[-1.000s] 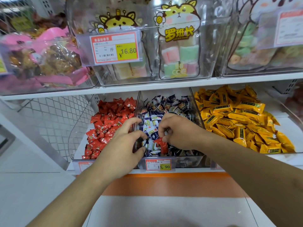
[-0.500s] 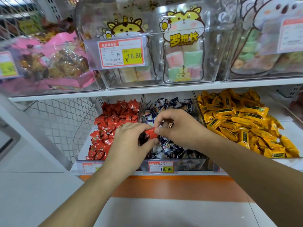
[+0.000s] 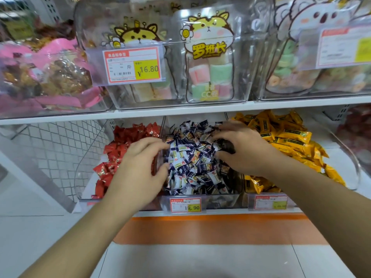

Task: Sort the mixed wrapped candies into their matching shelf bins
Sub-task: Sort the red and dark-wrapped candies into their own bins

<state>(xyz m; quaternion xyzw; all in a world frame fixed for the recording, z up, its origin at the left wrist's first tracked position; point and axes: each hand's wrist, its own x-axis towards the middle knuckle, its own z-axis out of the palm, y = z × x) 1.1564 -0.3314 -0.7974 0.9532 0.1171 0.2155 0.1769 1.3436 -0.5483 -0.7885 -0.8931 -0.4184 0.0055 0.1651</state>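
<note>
Three clear bins sit side by side on the lower shelf. The left bin (image 3: 88, 177) holds red candies (image 3: 128, 137), the middle bin (image 3: 224, 203) blue-and-white candies (image 3: 192, 163), the right bin (image 3: 353, 173) yellow candies (image 3: 285, 137). My left hand (image 3: 138, 173) hovers at the divider between the red and middle bins, fingers and thumb curled in a pinch with a sliver of a red candy (image 3: 155, 164) showing between them. My right hand (image 3: 239, 149) rests on the blue-and-white pile, fingers bent and spread over the wrappers, with no single candy seen in its grip.
The upper shelf (image 3: 180, 111) carries clear boxes of marshmallow packs (image 3: 210, 63) and pink-wrapped snacks (image 3: 46, 81), close above the bins. Price tags (image 3: 185, 205) hang on the bin fronts. An orange strip (image 3: 210, 227) runs below the shelf edge. A wire mesh panel (image 3: 56, 149) stands left.
My left hand took the red candy from my right hand and moved left toward the red bin. My right hand went back and right onto the blue-and-white pile. The camera moved closer.
</note>
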